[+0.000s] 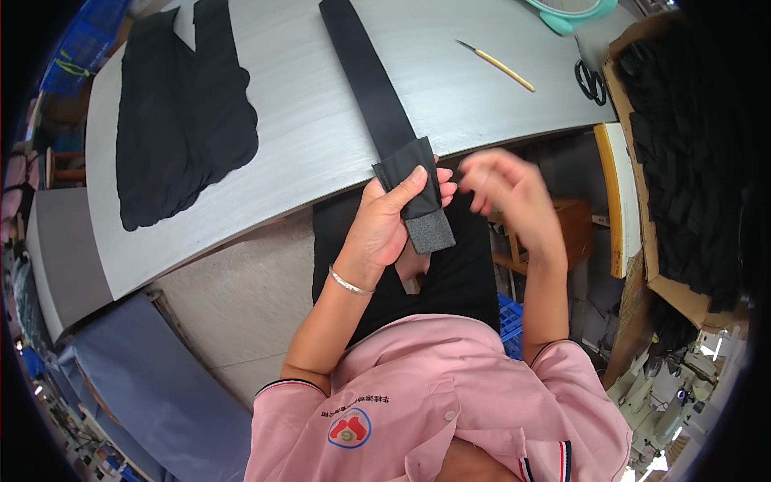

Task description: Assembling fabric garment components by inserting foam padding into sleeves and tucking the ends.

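grey table [305,120], black cloth pile [177,112], strap [369,80], awl [496,64]

Pink short-sleeved shirt [450,394] with dark-trimmed cuffs, a round chest badge, and a silver bangle [351,283]

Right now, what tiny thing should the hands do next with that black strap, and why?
Probably bring the right hand back onto the black strap. The left hand alone pinches its folded end, with the grey fuzzy patch sticking out below the thumb, while the right hand hovers blurred just beside it, touching nothing. The rest of the strap trails across the grey table.
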`<state>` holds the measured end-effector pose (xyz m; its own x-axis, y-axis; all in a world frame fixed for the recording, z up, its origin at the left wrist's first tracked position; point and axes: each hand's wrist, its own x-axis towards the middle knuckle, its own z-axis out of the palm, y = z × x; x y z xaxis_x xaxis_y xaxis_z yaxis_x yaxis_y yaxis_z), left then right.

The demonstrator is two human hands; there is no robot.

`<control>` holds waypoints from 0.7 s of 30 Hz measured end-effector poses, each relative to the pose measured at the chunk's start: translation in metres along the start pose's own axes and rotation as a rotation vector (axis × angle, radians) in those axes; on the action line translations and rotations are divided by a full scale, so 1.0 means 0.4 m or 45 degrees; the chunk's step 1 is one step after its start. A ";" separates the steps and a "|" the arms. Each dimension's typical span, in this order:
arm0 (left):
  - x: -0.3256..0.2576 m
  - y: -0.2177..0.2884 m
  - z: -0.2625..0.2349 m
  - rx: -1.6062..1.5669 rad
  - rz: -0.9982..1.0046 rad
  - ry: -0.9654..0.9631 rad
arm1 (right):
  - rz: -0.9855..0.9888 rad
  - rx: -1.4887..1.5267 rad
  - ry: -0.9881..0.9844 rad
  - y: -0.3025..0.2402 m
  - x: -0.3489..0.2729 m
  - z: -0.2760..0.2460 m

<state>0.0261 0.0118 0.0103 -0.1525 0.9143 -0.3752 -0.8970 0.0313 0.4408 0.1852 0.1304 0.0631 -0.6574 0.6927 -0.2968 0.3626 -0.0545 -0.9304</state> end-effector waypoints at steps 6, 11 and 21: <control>0.017 -0.033 0.014 -0.018 -0.033 -0.001 | -0.172 -0.152 0.164 -0.074 0.323 0.045; 0.028 -0.026 0.024 0.032 -0.035 0.041 | -0.207 -0.523 0.261 -0.088 0.502 0.139; -0.017 -0.055 -0.012 0.020 0.009 0.021 | -0.649 -1.065 0.669 -0.033 0.508 0.230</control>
<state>0.0449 0.0031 -0.0009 -0.1662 0.9077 -0.3852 -0.8892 0.0309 0.4564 -0.0139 0.2058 -0.0048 -0.5668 0.7250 0.3914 0.5911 0.6888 -0.4198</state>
